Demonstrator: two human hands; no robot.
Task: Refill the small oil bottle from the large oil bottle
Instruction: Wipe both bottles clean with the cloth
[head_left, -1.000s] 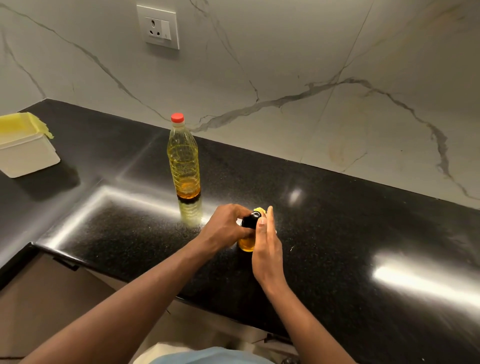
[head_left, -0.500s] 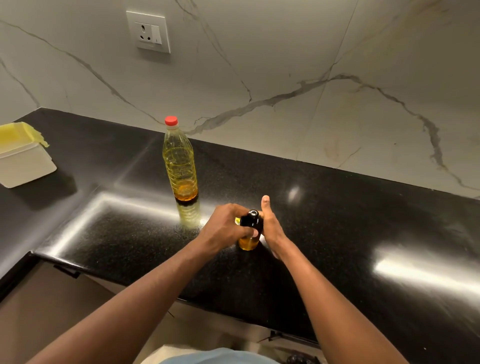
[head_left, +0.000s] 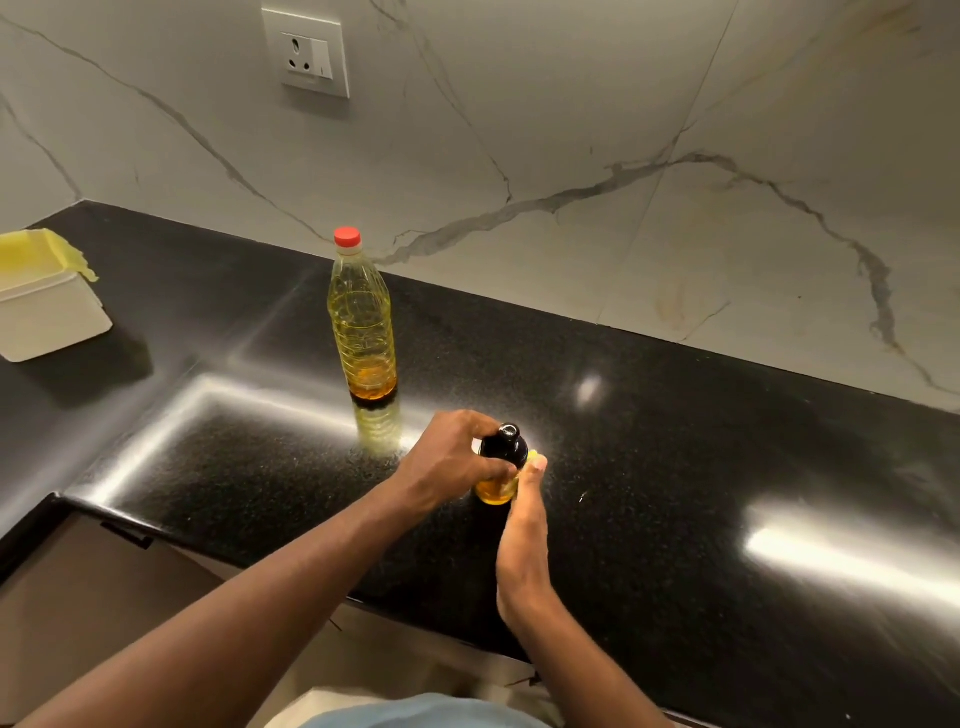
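Observation:
The small oil bottle (head_left: 500, 480) stands on the black counter (head_left: 675, 467), with a black top and amber oil in its lower part. My left hand (head_left: 449, 460) grips its black top from the left, fingers curled round it. My right hand (head_left: 524, 540) comes in from below, its thumb and fingers against the bottle's right side; how it holds is partly hidden. The large oil bottle (head_left: 362, 322) with a red cap stands upright behind and to the left, untouched, with yellow oil inside.
A white tub (head_left: 49, 312) with a yellow lining sits at the far left of the counter. A wall socket (head_left: 306, 52) is on the marble backsplash. The counter's front edge runs below my forearms.
My right hand has drawn back from beyond the small bottle to its near right side. My left hand keeps its grip on the black top. The large bottle has not moved.

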